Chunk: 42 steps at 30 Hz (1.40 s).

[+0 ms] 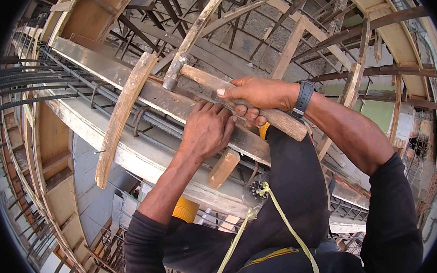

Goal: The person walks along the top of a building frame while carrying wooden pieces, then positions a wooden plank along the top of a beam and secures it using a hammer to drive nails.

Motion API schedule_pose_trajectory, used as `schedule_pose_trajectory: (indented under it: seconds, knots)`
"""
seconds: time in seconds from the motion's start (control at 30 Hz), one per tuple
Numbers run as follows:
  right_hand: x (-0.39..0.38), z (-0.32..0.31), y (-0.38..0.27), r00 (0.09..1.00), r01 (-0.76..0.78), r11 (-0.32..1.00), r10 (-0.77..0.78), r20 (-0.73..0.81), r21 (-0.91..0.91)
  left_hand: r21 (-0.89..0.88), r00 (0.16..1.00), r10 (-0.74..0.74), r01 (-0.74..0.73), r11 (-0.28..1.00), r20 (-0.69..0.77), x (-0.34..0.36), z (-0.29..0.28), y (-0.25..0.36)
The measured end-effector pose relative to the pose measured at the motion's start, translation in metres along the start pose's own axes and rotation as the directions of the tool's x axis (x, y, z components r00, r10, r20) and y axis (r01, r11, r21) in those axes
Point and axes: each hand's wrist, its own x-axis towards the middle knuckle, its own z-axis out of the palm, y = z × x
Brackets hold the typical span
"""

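Note:
A hammer (274, 121) with a worn wooden handle is in my right hand (261, 96), fingers wrapped round the handle. Its metal head rests on or just above a long wooden plank (175, 103), left of my hands. My left hand (206, 128) lies on the same plank, fingers closed and curled toward its far side; the fingertips are hidden. A short wood block (224, 168) sticks out below that hand. Left of it, a wood strip (124, 120) crosses the plank, a nail jutting from its side. A clear bag (256, 191) of small dark pieces hangs by yellow string.
Steel reinforcing bars (156, 124) run alongside the plank, and more bars (37, 78) stick out at left. A pale formwork edge (142, 154) lies on the near side. Timber props (289, 48) stand below, far down. Yellow boots (186, 209) show near my legs.

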Motion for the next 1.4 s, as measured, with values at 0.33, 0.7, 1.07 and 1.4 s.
schedule_pose_trajectory:
  seconds: [0.33,0.7,1.07,1.4]
  knots:
    - [-0.035,0.016,0.019,0.970,0.030,0.999,-0.037,-0.241,-0.031,0.121,0.992,-0.085,0.073,0.990,0.098,0.025,0.021,-0.016]
    - [-0.148,0.012,0.052,0.824,-0.142,0.970,0.226,-0.520,0.197,0.181,0.971,-0.129,0.092,0.979,0.203,0.020,0.014,-0.015]
    - [-0.144,0.025,0.042,0.888,-0.401,0.915,0.401,-0.226,0.044,0.191,0.983,-0.083,0.051,0.980,0.162,0.018,0.015,-0.019]
    - [-0.136,0.041,0.038,0.843,-0.512,0.825,0.427,-0.328,-0.242,0.183,0.999,0.025,-0.034,0.983,0.046,0.018,0.027,-0.021]
